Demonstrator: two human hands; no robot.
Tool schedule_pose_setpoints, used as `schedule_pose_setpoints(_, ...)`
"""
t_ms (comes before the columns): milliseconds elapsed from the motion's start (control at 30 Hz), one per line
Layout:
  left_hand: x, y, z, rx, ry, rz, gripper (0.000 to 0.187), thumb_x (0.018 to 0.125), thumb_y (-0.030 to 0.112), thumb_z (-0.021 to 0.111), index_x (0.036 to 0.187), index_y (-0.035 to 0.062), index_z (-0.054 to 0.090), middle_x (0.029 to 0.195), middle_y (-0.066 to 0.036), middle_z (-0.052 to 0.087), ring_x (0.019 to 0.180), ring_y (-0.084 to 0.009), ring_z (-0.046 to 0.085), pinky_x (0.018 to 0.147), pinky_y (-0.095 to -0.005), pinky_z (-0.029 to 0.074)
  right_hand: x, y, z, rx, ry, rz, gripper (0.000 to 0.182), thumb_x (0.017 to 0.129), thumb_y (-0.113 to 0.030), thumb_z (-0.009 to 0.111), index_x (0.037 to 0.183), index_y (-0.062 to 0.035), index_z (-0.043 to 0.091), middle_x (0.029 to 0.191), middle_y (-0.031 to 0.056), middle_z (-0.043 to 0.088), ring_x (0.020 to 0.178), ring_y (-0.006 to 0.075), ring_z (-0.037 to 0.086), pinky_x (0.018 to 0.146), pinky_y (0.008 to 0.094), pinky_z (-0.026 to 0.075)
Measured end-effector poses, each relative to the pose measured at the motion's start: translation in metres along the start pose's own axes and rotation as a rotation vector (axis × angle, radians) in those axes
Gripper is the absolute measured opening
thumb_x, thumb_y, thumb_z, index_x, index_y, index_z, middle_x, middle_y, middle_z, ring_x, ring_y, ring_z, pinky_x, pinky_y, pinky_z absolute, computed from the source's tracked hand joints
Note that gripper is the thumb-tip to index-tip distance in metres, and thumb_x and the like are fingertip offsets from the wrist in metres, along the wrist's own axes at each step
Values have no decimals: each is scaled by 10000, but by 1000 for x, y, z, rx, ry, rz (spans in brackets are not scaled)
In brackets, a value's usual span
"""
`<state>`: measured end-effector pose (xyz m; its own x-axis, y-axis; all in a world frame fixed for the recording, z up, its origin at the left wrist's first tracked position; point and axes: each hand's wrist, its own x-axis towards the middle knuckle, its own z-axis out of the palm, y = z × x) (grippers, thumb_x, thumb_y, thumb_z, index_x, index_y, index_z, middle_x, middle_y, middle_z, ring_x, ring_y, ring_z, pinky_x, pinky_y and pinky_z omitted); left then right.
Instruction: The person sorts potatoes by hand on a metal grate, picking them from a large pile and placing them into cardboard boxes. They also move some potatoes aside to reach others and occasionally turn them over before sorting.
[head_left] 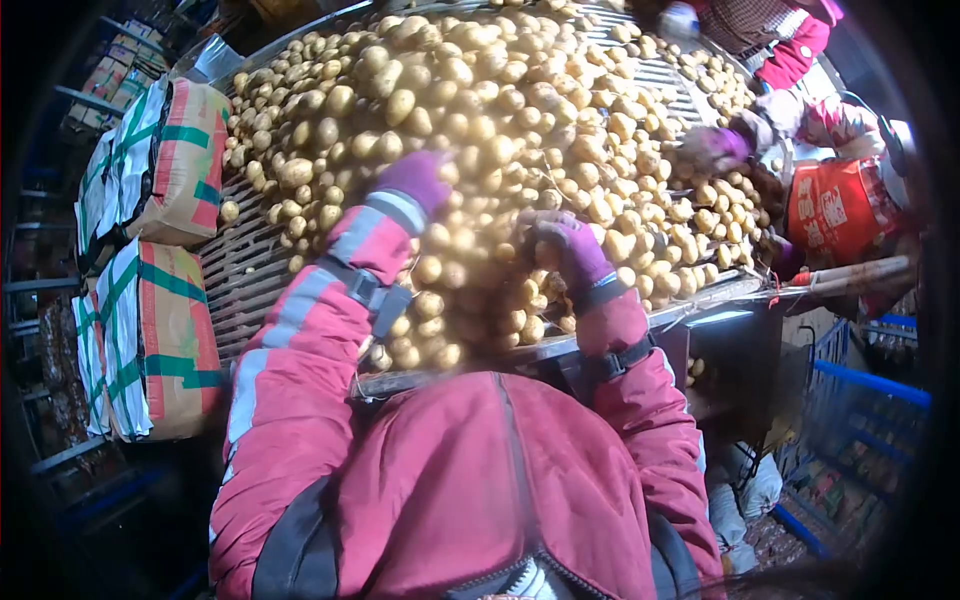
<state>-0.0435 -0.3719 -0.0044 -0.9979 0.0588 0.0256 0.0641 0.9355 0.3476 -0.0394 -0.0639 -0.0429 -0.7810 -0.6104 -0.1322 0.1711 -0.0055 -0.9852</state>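
Observation:
Potatoes [400,105] lie in a thick heap over a slatted metal table [255,265] in front of me. My left hand [412,182], in a purple glove, reaches over the heap and is smeared by motion, so its fingers do not show clearly. Lower and to the right, my right hand [565,243] wears a matching glove with dirt-darkened fingers. Those fingers curl down around a potato [546,258] near the table's front edge. Loose potatoes between the two hands are blurred.
Taped cardboard cartons [175,340] stand along the left side. At the right, a co-worker in a red apron [832,208] has a gloved hand [722,147] over the potatoes; another person [750,30] is behind. A pole [850,275] juts out at the right corner, above blue metal racks [870,383].

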Motion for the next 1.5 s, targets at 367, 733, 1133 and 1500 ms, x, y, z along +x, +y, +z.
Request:
schedule_pose_setpoints(367, -85, 165, -10, -638, -398, 124, 624, 854, 221, 712, 1408, 4, 525, 1345, -178, 601, 1265, -221, 559, 1081, -332, 423, -81, 3, 9, -400, 83, -118, 298, 951, -296, 627, 1139, -68, 664, 894, 43, 650, 754, 141, 592, 608, 325, 505)
schedule_pose_setpoints(733, -89, 269, 97, -1050, -1002, -84, 554, 964, 368, 638, 1365, -2, 545, 1144, -148, 701, 884, -196, 693, 737, -355, 587, -365, 48, -95, 890, 704, 78, 622, 946, -553, 592, 1325, -63, 527, 992, 136, 660, 638, 208, 640, 523, 302, 550)
schedule_pose_setpoints(1133, -104, 387, 146, -1127, -1258, -296, 373, 1037, 198, 491, 1379, 51, 504, 1191, -107, 662, 984, -166, 630, 765, -311, 555, -621, 74, -191, 381, 1655, 45, 480, 878, -116, 685, 1330, -18, 553, 1142, 130, 649, 802, 222, 656, 659, 357, 598)
schedule_pose_setpoints(1500, -112, 426, 202, -1167, -1368, 312, 419, 964, 300, 620, 1277, 37, 526, 1151, -163, 634, 1007, -300, 650, 899, -381, 533, -379, 54, -83, 117, 826, 88, 493, 904, -232, 687, 1329, -18, 558, 1203, 76, 634, 1034, 175, 620, 906, 315, 518)
